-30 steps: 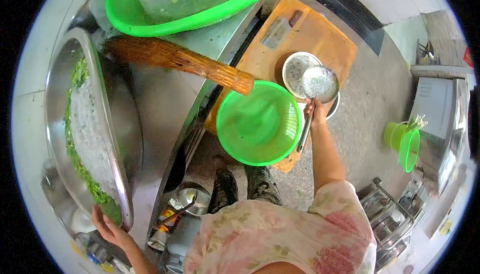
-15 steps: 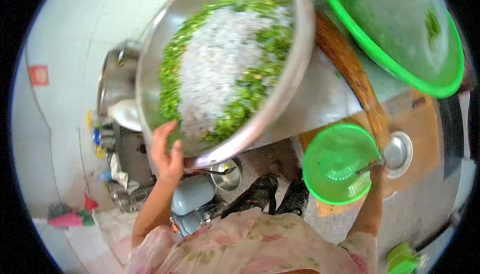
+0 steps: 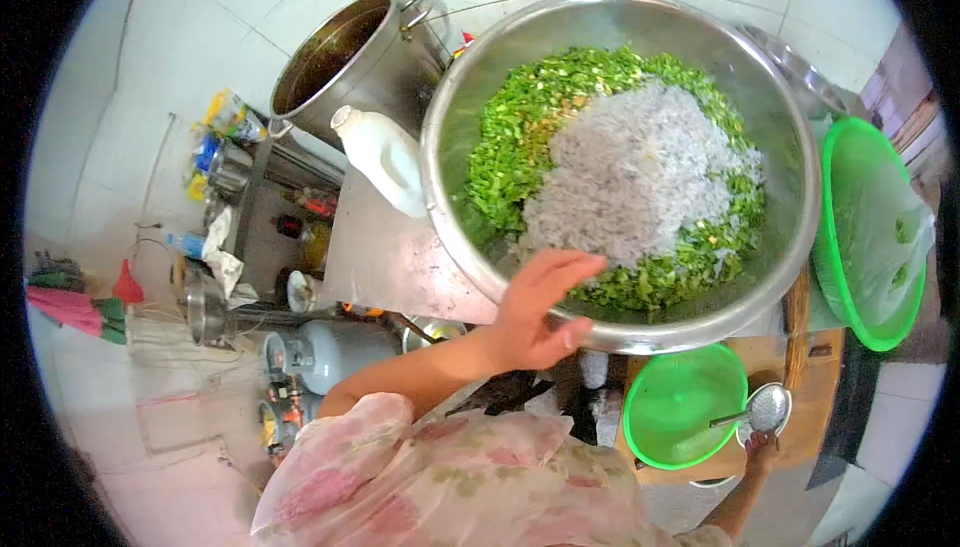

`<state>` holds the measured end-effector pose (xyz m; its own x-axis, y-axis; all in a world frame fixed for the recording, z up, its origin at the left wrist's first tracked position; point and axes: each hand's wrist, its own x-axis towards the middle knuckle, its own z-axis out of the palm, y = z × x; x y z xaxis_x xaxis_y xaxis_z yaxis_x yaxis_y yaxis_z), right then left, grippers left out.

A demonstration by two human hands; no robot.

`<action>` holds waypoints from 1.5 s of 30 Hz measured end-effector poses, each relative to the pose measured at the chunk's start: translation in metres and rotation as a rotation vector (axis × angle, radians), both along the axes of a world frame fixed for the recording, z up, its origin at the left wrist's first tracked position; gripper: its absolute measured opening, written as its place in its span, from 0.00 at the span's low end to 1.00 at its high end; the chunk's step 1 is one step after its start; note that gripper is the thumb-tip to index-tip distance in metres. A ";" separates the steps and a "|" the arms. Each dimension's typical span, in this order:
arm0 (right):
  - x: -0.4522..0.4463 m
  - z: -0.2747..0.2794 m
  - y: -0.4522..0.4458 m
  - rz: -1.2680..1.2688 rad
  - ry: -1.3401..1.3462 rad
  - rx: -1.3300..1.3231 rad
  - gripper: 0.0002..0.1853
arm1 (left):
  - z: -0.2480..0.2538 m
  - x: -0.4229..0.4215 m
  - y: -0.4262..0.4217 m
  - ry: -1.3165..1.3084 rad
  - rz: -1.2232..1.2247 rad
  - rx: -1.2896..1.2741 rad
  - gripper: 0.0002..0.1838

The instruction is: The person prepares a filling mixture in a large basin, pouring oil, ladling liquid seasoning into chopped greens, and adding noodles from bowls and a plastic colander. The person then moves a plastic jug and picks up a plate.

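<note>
My left hand (image 3: 545, 312) is over the near rim of a large steel basin (image 3: 455, 237), fingers stretched and thumb apart, holding nothing. Chopped greens (image 3: 510, 182) fill the basin's bottom, with a pale greyish-white heap of finely cut food (image 3: 640, 172) on top. Lower right, my right hand (image 3: 763, 450) has its fingers curled over the near rim of a small pale bowl (image 3: 786, 425). A metal ladle (image 3: 768, 407) lies in that bowl, its handle pointing left over a green plastic basin (image 3: 660, 402).
A white jug (image 3: 385, 162) and a tall steel pot (image 3: 345, 57) stand left of the basin. To the right is a green basket (image 3: 835, 247) with a plastic bag in it. A grey gas cylinder (image 3: 345, 352) stands below the steel table (image 3: 385, 257). A wooden board (image 3: 815, 377) supports the small bowl.
The view has swung, so the large basin appears further right. My left hand has shifted right along its near rim. My right hand now appears below the small bowl rather than left of it.
</note>
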<state>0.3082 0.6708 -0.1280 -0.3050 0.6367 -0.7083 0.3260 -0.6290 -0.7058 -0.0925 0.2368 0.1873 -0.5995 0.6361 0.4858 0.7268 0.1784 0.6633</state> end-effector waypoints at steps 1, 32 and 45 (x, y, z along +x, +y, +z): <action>-0.001 0.011 0.007 0.080 -0.071 0.085 0.23 | 0.001 -0.004 -0.009 -0.035 -0.064 0.079 0.25; -0.305 0.356 -0.308 0.585 0.332 0.935 0.16 | -0.049 -0.108 -0.329 0.032 1.202 0.438 0.13; -0.288 0.354 -0.330 0.526 0.325 0.841 0.14 | -0.032 -0.163 -0.390 0.164 1.282 0.348 0.10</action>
